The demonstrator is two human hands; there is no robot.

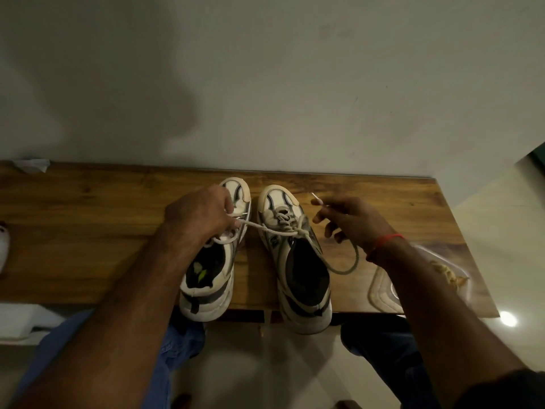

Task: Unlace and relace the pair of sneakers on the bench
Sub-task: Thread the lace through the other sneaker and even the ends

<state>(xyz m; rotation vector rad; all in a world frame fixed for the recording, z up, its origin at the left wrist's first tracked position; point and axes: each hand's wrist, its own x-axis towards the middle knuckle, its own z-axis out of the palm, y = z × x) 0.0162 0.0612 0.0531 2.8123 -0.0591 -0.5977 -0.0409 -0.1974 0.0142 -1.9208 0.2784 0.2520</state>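
Two white and grey sneakers stand side by side on the wooden bench (88, 225), toes toward the wall. My left hand (200, 214) hovers over the left sneaker (211, 278) and pinches one end of the right sneaker's lace (265, 227), which runs taut across the gap. The right sneaker (298, 261) is still laced through its front eyelets. My right hand (351, 222) is to its right and pinches the other lace end near its white tip (315, 197); that strand hangs in a loop (348, 267) under my wrist.
A clear plastic container (383, 290) with some crumbs sits on the bench's right end under my right forearm. The wall stands right behind the bench. A white scrap (31, 165) lies at the back left corner. My knees are below the front edge.
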